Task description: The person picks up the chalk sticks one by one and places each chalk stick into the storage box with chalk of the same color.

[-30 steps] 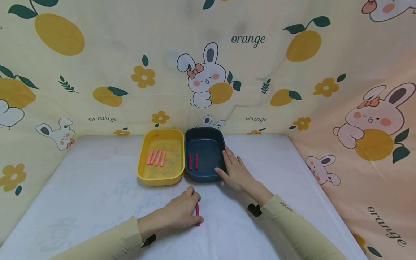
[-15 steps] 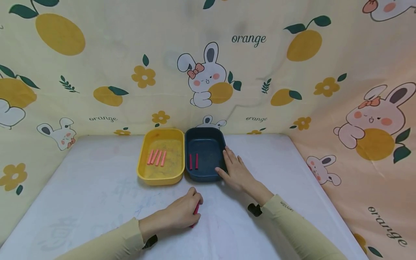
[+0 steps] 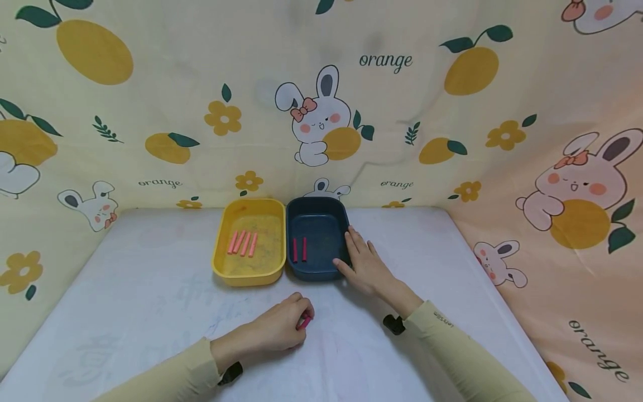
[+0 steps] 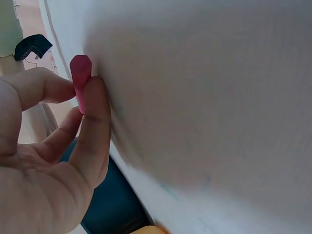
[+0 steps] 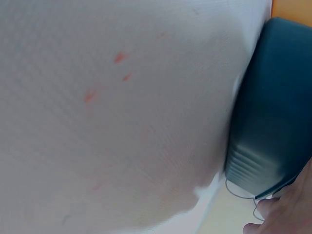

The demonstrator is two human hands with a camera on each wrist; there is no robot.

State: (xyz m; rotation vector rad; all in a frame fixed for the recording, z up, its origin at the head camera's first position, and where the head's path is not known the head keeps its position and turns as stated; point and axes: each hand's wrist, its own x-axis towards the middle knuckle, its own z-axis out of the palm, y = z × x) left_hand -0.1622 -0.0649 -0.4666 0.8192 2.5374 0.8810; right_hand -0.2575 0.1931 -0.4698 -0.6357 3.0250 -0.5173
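In the head view my left hand is just above the table, in front of the two trays. It pinches a dark pink crayon between thumb and fingers; in the left wrist view the faceted end of this crayon shows. My right hand rests against the right side of a navy tray, fingers straight along its outer wall and thumb at the near corner. Two dark pink crayons lie inside at the left. A yellow tray beside it holds several lighter pink crayons.
A white cloth covers the table, with faint smudges and some orange marks in the right wrist view. Behind the trays rises a printed backdrop with rabbits and oranges; it also closes off the sides.
The crayon in my left hand has turned from upright in the view to slanted, and is now mostly hidden in the fingers. My right hand and both trays have stayed put.
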